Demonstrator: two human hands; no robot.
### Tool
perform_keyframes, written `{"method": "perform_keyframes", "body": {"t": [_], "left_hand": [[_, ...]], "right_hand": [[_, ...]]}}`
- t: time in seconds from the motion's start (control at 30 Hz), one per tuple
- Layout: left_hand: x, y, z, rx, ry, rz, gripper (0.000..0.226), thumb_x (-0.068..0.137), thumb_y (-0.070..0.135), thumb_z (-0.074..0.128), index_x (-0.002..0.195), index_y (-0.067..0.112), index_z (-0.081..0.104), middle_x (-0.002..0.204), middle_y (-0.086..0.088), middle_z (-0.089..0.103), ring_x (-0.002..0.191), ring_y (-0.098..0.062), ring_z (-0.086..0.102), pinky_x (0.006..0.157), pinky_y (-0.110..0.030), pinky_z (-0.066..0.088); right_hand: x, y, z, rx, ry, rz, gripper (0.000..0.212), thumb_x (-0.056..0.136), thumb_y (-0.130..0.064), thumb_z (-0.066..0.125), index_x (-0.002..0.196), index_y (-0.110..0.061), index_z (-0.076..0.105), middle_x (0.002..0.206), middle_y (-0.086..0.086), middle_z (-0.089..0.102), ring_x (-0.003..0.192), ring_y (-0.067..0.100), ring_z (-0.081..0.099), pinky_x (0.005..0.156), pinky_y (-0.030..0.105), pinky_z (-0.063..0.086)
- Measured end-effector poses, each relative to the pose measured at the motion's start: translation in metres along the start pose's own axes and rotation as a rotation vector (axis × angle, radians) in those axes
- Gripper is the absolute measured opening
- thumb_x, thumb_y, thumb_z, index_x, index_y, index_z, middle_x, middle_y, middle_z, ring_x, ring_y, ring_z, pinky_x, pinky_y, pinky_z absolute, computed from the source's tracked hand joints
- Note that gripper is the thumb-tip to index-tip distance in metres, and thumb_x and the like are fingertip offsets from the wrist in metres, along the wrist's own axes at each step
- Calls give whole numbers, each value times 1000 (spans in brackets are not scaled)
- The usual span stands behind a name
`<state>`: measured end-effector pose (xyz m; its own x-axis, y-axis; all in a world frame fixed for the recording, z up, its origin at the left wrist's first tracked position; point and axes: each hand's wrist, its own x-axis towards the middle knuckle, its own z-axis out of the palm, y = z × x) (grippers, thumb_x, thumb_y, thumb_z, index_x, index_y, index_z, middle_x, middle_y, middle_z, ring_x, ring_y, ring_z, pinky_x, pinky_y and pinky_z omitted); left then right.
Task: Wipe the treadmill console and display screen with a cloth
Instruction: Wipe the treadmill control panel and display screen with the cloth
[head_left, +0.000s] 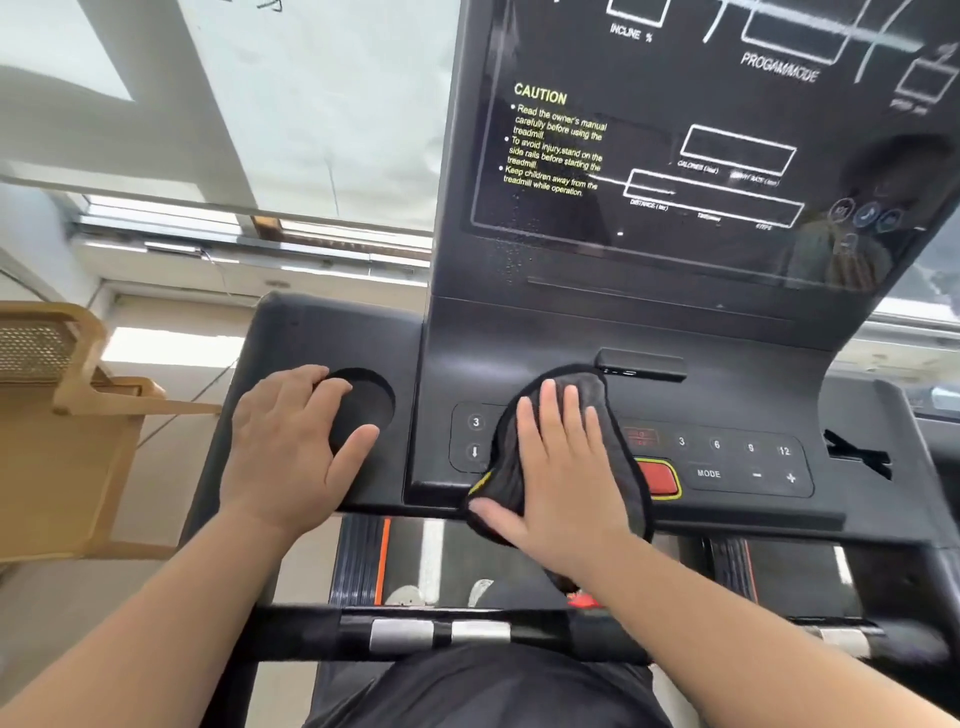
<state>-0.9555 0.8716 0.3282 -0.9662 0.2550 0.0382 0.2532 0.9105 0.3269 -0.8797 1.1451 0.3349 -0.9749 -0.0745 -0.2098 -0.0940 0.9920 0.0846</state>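
The dark cloth (558, 467) lies on the console's button panel (727, 457), pressed flat under the spread right hand (558, 478). Left hand (296, 441) rests open beside the cup holder (369, 405). Console wiping underway; the display screen (727, 156) above looks next.

Left hand (291, 447) flat, fingers spread; right hand (558, 467) flat, palm down
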Motion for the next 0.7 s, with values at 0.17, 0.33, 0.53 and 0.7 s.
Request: {"method": "perform_keyframes", "body": {"t": [0.17,0.33,0.53,0.7], "left_hand": [[1,1,-2,-21,24,-7,60,95,54,33,123,11,63,133,-13,60,125,-38,51,104,-54,38],[0,5,-1,23,15,-41,57,95,51,34,127,12,62,135,-11,59,125,-35,51,106,-52,38],[1,11,-4,62,-5,-63,56,95,49,35,127,12,62,135,-11,59,124,-35,52,105,-52,40],[2,12,-7,97,-11,-58,56,96,46,31,131,13,60,135,-10,57,122,-35,52,104,-52,40]], "right_hand": [[29,-54,-8,56,54,-274,98,91,-78,29,164,-15,13,173,10,6,159,36,-1,127,59,4],[15,9,2,-9,61,-516,96,89,-78,39,164,-22,19,172,4,13,159,30,8,126,54,11],[30,78,-8,17,-6,-418,112,82,-94,28,165,-23,2,172,3,-13,158,24,-18,128,53,-3],[80,23,-25,80,121,-443,106,87,-87,29,165,-19,6,173,5,-11,158,26,-17,126,51,-12]]}}
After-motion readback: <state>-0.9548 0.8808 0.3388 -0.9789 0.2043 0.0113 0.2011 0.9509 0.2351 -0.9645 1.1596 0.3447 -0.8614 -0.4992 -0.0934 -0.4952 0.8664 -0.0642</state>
